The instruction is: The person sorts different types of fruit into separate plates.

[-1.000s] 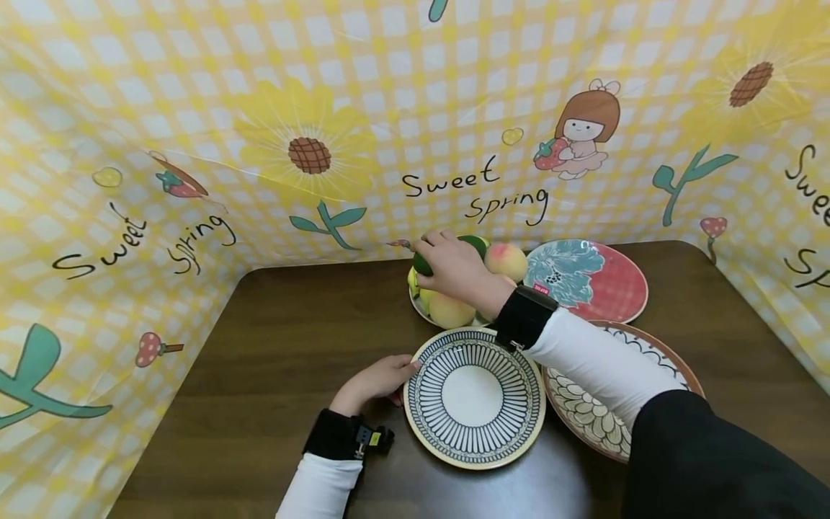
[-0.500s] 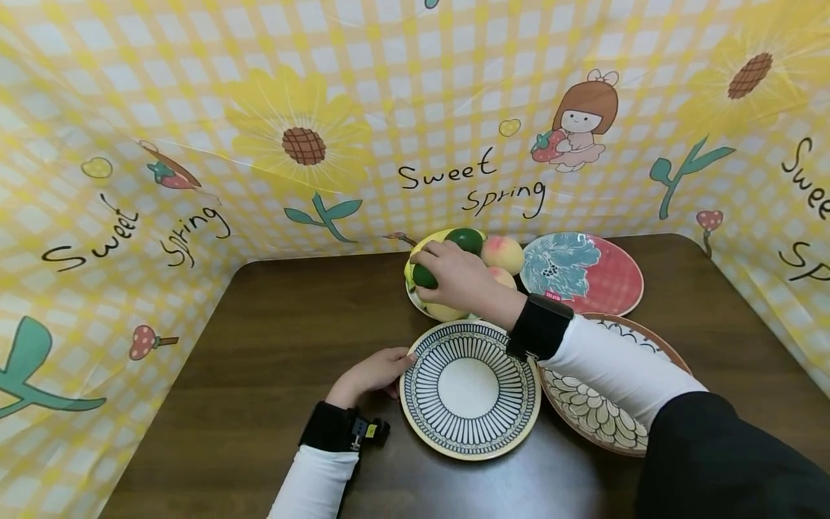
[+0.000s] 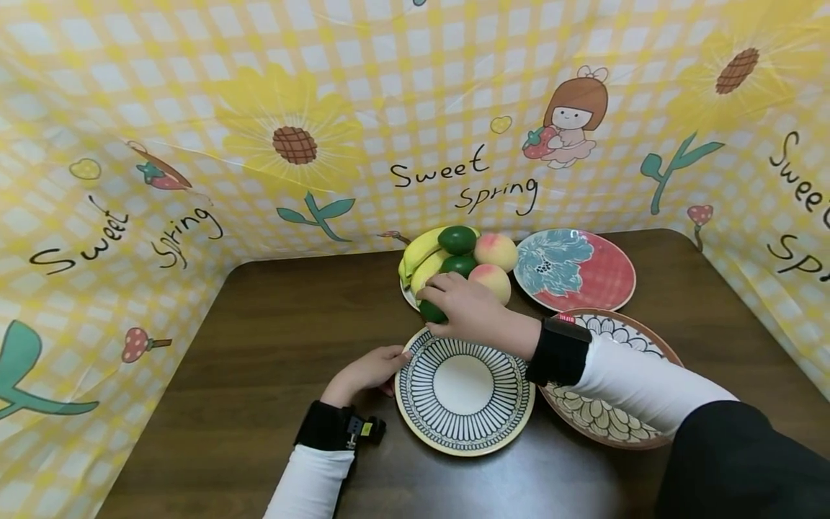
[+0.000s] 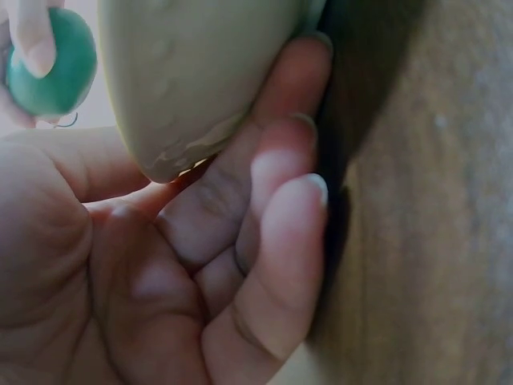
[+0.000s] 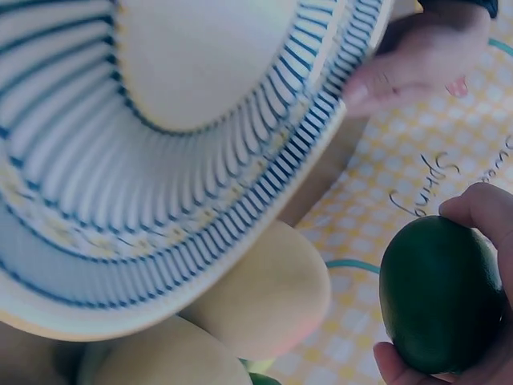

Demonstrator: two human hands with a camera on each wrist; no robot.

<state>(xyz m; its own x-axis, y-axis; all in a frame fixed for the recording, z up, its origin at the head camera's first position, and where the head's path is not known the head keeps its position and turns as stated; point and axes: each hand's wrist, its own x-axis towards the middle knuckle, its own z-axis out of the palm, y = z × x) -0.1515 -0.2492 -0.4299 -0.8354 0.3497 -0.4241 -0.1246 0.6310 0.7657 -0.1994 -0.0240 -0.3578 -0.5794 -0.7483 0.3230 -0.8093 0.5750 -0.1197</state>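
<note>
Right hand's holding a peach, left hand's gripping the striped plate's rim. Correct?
Wrong item: the right hand holds a dark green fruit, plain in the right wrist view. The left hand does grip the striped plate by its rim.

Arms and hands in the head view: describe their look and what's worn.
The left hand and right hand are bare. The left wristband is black, with a small black device and yellow label; the right wristband is black, with a red label. White sleeves follow, then black cloth on the right.

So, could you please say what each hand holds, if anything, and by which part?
Left hand: striped plate, by its rim. Right hand: green fruit, by opposite sides.
</note>
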